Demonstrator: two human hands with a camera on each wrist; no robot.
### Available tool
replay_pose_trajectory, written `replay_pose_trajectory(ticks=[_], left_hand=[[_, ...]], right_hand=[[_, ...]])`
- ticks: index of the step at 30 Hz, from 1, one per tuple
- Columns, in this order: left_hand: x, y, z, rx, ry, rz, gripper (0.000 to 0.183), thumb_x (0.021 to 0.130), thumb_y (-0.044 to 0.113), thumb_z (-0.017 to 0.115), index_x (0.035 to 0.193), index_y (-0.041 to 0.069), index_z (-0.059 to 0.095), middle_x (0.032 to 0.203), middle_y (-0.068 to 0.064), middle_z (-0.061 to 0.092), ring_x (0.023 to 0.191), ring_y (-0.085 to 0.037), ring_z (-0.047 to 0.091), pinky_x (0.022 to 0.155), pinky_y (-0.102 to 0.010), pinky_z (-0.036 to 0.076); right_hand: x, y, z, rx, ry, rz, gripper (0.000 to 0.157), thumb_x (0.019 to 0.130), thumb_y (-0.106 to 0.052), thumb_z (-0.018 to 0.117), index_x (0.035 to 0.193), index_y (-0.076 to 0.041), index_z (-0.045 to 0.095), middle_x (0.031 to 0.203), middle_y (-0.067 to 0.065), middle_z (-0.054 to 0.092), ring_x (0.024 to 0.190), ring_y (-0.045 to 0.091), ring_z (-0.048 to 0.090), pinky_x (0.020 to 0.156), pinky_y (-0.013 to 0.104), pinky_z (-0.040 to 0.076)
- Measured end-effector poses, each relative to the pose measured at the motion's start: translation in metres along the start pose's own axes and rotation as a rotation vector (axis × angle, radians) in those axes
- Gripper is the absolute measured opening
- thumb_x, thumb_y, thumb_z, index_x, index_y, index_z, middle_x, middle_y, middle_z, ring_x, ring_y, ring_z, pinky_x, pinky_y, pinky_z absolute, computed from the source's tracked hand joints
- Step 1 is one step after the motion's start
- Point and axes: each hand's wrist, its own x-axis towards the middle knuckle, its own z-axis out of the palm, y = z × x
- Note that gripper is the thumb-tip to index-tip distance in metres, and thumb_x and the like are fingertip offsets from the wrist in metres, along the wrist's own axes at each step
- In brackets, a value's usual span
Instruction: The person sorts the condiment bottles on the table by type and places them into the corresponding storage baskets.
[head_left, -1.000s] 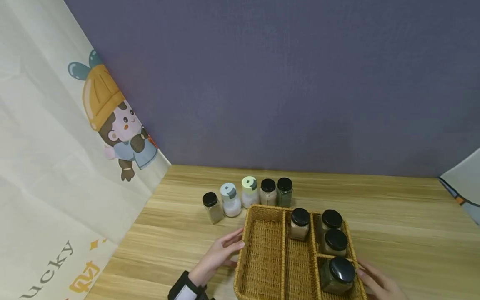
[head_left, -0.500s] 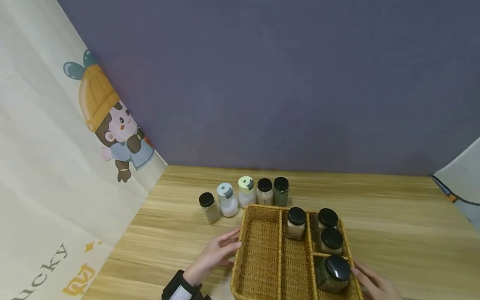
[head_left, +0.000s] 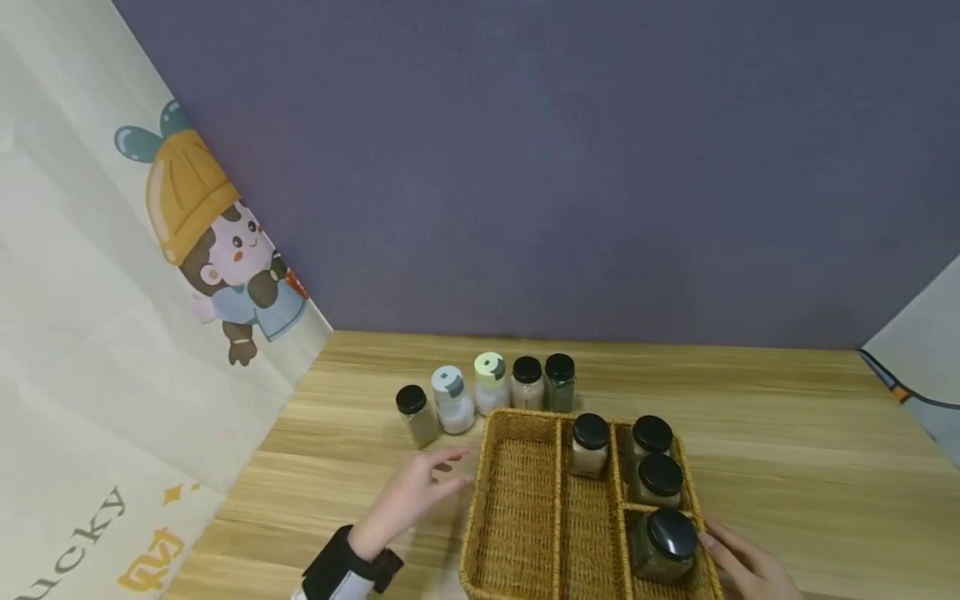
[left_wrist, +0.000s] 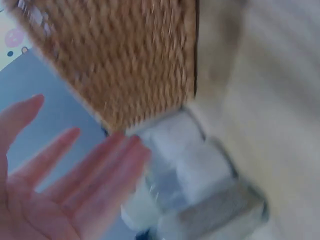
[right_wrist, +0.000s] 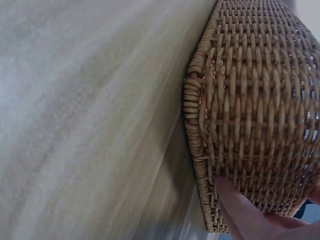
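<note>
A divided wicker basket (head_left: 517, 508) sits on the wooden table. My left hand (head_left: 408, 487) is just off its left wall, fingers spread and holding nothing; the palm of the left hand (left_wrist: 60, 195) also shows in the left wrist view. At the opposite side my right hand (head_left: 750, 562) touches the outer wall, with a straight finger (right_wrist: 230, 192) against the weave in the right wrist view. A black-lidded spice jar (head_left: 589, 454) stands in the middle compartment. Two more jars (head_left: 660, 479) share the back right compartment, and a larger dark jar (head_left: 666, 546) occupies the front right one.
Behind the basket stand a black-lidded jar (head_left: 420, 425), a white-capped shaker (head_left: 454, 410), a yellow-green-capped shaker (head_left: 491, 392), a pale-filled jar (head_left: 527, 392) and a green-filled jar (head_left: 559, 392). A dark blue-grey panel (head_left: 570, 183) rises at the table's back edge.
My left hand has let go of the basket's left rim and drawn slightly away to the left. The right hand stays at the right wall; the head view has shifted a little.
</note>
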Motion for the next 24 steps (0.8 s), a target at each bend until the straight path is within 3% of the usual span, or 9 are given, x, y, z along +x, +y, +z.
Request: replay_pose_trajectory(ticks=[4,9,13,17,20,24], left_hand=[[0.003,0.003,-0.014,0.06,0.065,0.1,0.034,0.081,0.018,0.063,0.111,0.003,0.059,0.105,-0.014,0.061,0.085,-0.026,0.06,0.067,-0.029,0.053],[0.01,-0.001,-0.031,0.136,0.204,0.212,0.024,0.075,0.006,0.067,0.098,0.0,0.063,0.088,-0.01,0.063,0.074,-0.017,0.06,0.062,-0.02,0.052],[0.018,-0.008,-0.044,0.184,0.289,0.232,0.018,0.074,0.002,0.068,0.091,0.0,0.063,0.082,-0.008,0.062,0.07,-0.016,0.059,0.058,-0.017,0.05],[0.025,-0.016,-0.054,0.259,0.351,0.261,0.018,0.073,0.003,0.069,0.089,-0.001,0.063,0.082,-0.009,0.063,0.071,-0.02,0.06,0.058,-0.025,0.052],[0.029,-0.021,-0.059,0.313,0.377,0.261,0.022,0.073,0.007,0.071,0.092,0.0,0.063,0.087,-0.009,0.063,0.078,-0.021,0.06,0.066,-0.031,0.053],[0.032,-0.027,-0.06,0.368,0.37,0.21,0.032,0.072,0.013,0.073,0.099,0.001,0.062,0.095,-0.01,0.061,0.09,-0.025,0.058,0.076,-0.037,0.05]], right_hand=[[0.001,0.002,0.0,0.001,0.008,-0.003,0.07,0.09,-0.045,0.042,0.133,0.008,0.028,0.131,0.034,0.029,0.099,0.04,0.054,0.066,0.038,0.054],[0.001,0.002,0.0,-0.009,0.015,-0.004,0.069,0.089,-0.045,0.043,0.133,0.008,0.029,0.13,0.034,0.03,0.1,0.04,0.054,0.066,0.037,0.054],[-0.001,0.001,0.0,-0.027,0.031,-0.016,0.067,0.089,-0.044,0.044,0.132,0.007,0.031,0.129,0.033,0.033,0.1,0.039,0.054,0.065,0.035,0.054],[-0.002,0.002,0.001,-0.016,0.041,-0.023,0.066,0.089,-0.042,0.045,0.132,0.007,0.031,0.129,0.033,0.033,0.1,0.039,0.054,0.064,0.035,0.055],[-0.002,0.003,0.001,0.011,0.036,-0.019,0.067,0.089,-0.042,0.045,0.132,0.007,0.03,0.13,0.033,0.031,0.098,0.038,0.055,0.064,0.036,0.055],[-0.002,0.003,0.001,0.02,0.026,-0.018,0.067,0.089,-0.041,0.045,0.133,0.008,0.029,0.131,0.034,0.03,0.096,0.038,0.056,0.064,0.037,0.054]])
